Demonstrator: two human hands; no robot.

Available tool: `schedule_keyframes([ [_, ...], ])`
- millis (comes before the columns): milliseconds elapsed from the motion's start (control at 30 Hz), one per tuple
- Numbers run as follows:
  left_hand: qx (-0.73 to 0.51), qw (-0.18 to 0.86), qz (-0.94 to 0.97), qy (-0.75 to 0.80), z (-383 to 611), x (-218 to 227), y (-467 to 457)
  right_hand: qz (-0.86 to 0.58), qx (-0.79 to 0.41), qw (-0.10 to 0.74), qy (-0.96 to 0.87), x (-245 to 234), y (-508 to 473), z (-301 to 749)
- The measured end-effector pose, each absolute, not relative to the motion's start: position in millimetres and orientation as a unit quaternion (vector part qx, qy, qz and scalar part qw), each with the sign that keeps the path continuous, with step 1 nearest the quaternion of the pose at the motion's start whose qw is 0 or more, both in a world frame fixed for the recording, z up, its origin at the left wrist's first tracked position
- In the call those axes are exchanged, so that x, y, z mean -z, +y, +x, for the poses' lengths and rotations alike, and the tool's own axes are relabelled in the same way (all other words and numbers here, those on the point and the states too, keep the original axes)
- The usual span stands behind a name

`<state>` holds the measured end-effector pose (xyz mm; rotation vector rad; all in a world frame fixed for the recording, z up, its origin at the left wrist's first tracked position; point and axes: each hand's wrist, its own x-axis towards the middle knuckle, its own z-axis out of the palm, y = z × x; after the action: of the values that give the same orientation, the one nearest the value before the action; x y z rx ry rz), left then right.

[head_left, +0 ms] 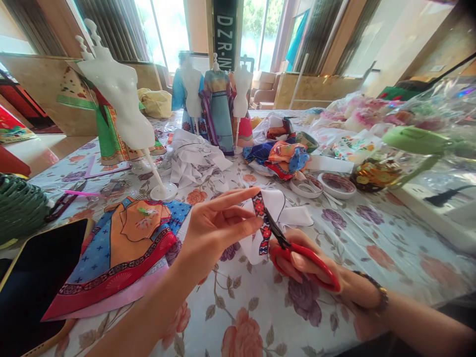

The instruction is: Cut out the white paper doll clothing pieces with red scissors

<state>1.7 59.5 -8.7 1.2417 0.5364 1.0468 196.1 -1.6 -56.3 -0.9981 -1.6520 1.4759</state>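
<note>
My left hand [217, 225] pinches a piece of white fabric [277, 218] with a red and blue patterned strip, its index finger stretched out above it. My right hand [303, 263] grips red-handled scissors [297, 250], whose dark blades sit against the patterned strip. Both hands hover just above the floral tablecloth [260, 307] in front of me.
A printed orange and blue fabric piece [122, 248] and a dark phone [33, 277] lie at left. A white mini mannequin on a stand [122, 99], dressed mannequins [217, 104], fabric scraps [282, 156], tape rolls [307, 186], a small dish [338, 184] and plastic-wrapped items [409, 129] crowd the table behind.
</note>
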Motion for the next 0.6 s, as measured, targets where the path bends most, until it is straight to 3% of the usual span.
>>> schedule_keyframes([
  [600,-0.458,0.661,0.553,0.217,1,10,60,-0.363,-0.579,0.383,-0.621,61,-3,196],
])
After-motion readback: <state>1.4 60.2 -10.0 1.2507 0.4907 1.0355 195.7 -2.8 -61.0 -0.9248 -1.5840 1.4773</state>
